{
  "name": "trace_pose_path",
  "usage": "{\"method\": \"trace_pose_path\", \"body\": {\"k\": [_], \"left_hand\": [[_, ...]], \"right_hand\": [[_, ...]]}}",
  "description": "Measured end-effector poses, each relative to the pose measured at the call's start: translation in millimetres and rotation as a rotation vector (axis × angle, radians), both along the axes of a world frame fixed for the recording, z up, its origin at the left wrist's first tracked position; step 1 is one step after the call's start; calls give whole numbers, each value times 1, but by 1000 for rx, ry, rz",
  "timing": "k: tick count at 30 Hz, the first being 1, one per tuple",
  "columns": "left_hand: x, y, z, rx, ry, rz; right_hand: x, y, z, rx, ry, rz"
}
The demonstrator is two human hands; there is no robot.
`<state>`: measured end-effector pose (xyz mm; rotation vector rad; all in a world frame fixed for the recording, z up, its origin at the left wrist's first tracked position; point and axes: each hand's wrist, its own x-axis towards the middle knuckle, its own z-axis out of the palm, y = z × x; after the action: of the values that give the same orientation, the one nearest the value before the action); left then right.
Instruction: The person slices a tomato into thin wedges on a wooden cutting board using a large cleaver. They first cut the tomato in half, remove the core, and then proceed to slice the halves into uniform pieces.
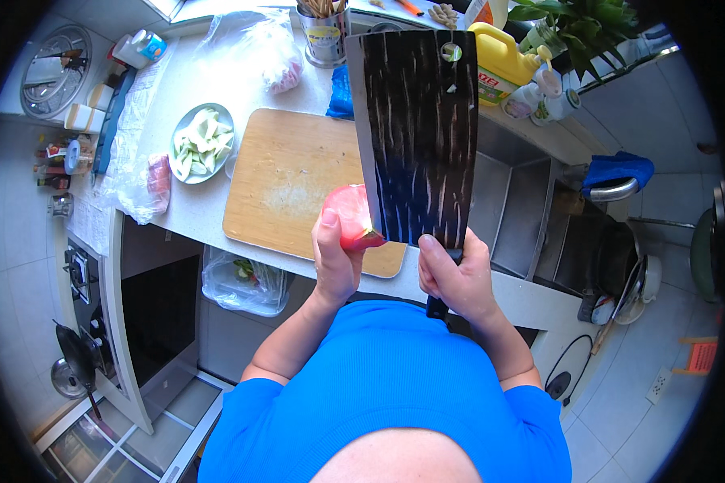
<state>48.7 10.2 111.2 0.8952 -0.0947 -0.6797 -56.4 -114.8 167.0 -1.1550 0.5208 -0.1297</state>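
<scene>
White counter point(189, 211): is running across in front of the person, its front edge bending in the fisheye view.
Sink point(532, 201): steel; is lying in the right part of the counter.
Board point(274, 177): wooden; is lying flat left of the sink, its near edge close to the counter's front edge.
Cleaver point(419, 137): is pointing blade-up, its dark, streaked face covering parts of the board and sink; its black handle is pointing toward the person.
Bag point(250, 40): clear; is lying beyond the board, holding something pink.
Bin point(250, 296): is sitting below the counter's front edge, lined with clear film; green scraps are showing inside.
Jug point(495, 52): yellow; is standing beyond the sink, right of the blade.
Bowl point(177, 129): is resting left of the board, holding pale green slices point(205, 145).
Canister point(326, 50): metal; is standing right of the bag, holding thin sticks.
Right hand point(463, 278): is gripping the handle, thumb lying near the blade's base.
Left hand point(337, 262): is cupping the tomato point(348, 213), thumb pressing its near side.
Tomato: red; is sitting in the left hand over the board's near part, just beside the blade; contact with the blade cannot be told.
</scene>
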Motion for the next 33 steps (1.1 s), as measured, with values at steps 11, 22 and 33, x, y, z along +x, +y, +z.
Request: {"method": "trace_pose_path", "body": {"k": [11, 22, 33], "left_hand": [[4, 0, 16, 51, 63, -128], [15, -2, 32, 74, 113, -253], [3, -4, 15, 135, -94, 37]], "right_hand": [[0, -9, 1, -108, 8, 67], [2, -17, 0, -99, -51, 99], [4, -8, -4, -87, -102, 53]]}}
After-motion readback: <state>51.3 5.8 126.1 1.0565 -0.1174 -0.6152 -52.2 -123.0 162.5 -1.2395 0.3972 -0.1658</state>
